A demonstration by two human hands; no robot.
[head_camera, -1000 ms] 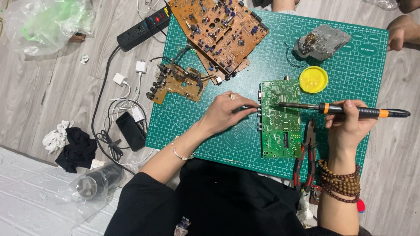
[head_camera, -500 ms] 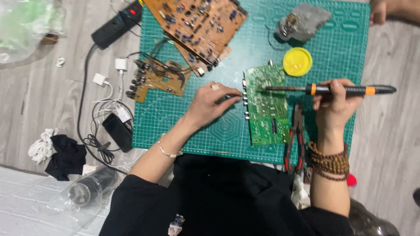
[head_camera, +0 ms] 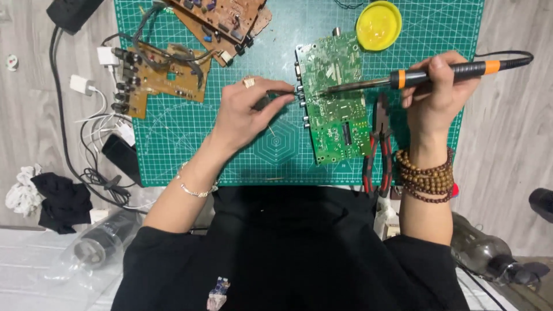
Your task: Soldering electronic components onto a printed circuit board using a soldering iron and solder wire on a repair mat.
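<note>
A green circuit board lies on the green cutting mat. My right hand grips a black and orange soldering iron, its metal tip resting on the board's upper middle. My left hand pinches a thin dark tool, likely tweezers, against the board's left edge near its connectors. A ring sits on one left finger, a bracelet on that wrist, and wooden beads on the right wrist.
Brown circuit boards with wires lie at the mat's upper left. A yellow round lid sits above the green board. Red-handled pliers lie by my right wrist. Cables, white plugs and a black power strip crowd the floor to the left.
The view has closed in on the mat. Both hands stay at the green board, with the iron tip shifted slightly onto the board's upper part.
</note>
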